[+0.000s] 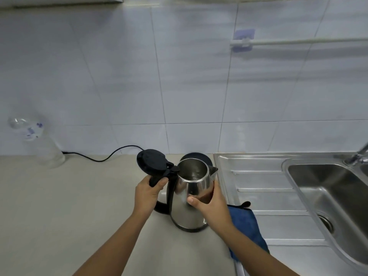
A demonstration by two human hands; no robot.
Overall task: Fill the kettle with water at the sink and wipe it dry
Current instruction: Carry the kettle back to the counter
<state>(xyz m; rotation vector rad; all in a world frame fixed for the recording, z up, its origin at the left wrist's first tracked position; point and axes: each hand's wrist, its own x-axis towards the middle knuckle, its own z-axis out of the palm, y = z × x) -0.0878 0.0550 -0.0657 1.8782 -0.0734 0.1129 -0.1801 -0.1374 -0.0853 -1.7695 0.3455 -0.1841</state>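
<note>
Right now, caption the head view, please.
Left hand grips the open kettle by its handle; right hand steadies its body.

Beige counter (59, 206), kettle base (196, 156), cord (103, 159), bottle (39, 140)

Single view: head-worn camera, wide-angle, straight lines bowed toward frame edges.
Position: above near edge of countertop (59, 196), facing tiled wall (119, 76), pitched forward and down.
Range: close. Both forearms enter from bottom edge; left hand (148, 193) and right hand (211, 204) hold kettle (189, 206) just below frame centre.
Coverage: countertop across left and centre; drainboard (258, 176) and sink basin (328, 186) at right; tap (357, 156) cut by right edge; wall rail (298, 41) upper right.
</note>
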